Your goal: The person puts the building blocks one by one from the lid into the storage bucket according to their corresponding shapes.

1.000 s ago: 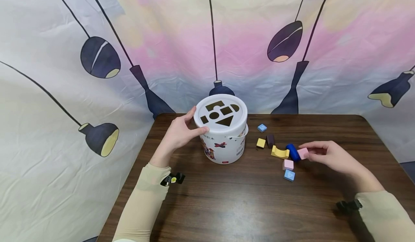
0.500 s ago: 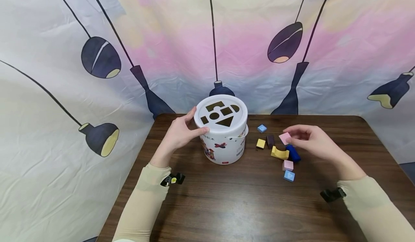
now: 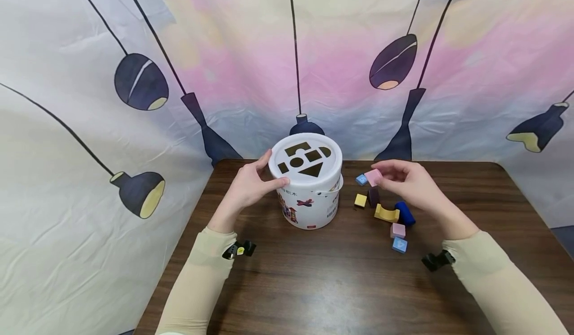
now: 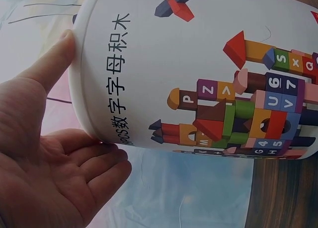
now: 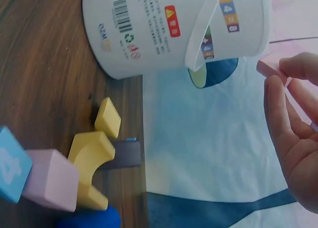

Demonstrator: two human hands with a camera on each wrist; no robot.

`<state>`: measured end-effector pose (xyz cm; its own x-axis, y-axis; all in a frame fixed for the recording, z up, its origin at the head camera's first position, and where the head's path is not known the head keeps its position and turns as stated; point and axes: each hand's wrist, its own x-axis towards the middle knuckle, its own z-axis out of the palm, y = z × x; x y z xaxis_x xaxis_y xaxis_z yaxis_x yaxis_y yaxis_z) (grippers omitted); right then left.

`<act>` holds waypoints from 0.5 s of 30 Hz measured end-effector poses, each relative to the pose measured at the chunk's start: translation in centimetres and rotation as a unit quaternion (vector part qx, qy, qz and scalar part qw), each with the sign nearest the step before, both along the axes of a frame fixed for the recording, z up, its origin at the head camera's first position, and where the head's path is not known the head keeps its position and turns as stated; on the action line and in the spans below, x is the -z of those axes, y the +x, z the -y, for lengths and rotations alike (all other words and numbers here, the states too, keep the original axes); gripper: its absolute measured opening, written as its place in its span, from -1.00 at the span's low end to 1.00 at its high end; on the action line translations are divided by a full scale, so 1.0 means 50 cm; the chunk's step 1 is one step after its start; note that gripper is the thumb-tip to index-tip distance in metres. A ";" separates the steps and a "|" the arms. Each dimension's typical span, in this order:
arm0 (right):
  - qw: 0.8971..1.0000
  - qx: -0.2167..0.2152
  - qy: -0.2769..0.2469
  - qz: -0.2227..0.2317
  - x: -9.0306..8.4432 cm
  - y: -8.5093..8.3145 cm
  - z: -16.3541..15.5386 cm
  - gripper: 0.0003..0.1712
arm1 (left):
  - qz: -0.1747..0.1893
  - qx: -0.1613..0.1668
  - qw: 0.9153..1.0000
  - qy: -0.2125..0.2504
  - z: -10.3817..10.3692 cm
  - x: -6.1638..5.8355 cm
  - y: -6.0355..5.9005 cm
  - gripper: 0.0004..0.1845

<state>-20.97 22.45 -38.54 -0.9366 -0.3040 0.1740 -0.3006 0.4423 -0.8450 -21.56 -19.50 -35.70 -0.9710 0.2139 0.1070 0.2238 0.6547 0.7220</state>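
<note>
pink block held beside the sorting bucket, six blocks on the tabletop

the white bucket stands at the centre of the head view on the dark wood tabletop. its lid carries five cut-outs: one arch, one circle, one square, one half-round and one triangle.

the left hand rests against the left side of the bucket at lid height. its grip is loose: thumb and fingers lie nearly straight along the rim, as the left wrist view confirms, and they curl round nothing.

the right hand is raised right of the bucket, just right of centre in the frame. its grip is closed to a pinch, fingertips holding one pink block clear of the tabletop and apart from the lid.

progress, judged from the layout: the held block is not yet over any cut-out, and none is seated in one. how many blocks are already inside the bucket cannot be told. six blocks lie loose right of the bucket.

count on the tabletop:
- light blue blocks: two
- yellow cube: one
- dark brown block: one
- yellow arch: one
- dark blue cylinder: one, partly under the right hand
- pink block on the tabletop: one
</note>
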 end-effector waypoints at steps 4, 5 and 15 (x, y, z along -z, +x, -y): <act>1.000 0.010 -0.004 0.001 -0.016 -0.003 0.017 -0.53 | -0.002 0.000 1.000 0.000 -0.002 0.000 0.000 0.13; 1.000 0.010 -0.004 -0.002 -0.021 -0.005 0.022 -0.53 | -0.002 -0.001 1.000 0.001 -0.002 0.000 0.001 0.13; 0.999 0.025 0.020 -0.034 -0.099 -0.035 0.084 -0.46 | 0.002 -0.003 1.000 0.007 -0.001 -0.004 0.004 0.13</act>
<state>-22.71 18.26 -33.58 -0.9376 -0.2640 0.2263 -0.3326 0.4910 -0.8052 -21.33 -19.44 -35.51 -0.9725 0.2074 0.1061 0.2176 0.6462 0.7314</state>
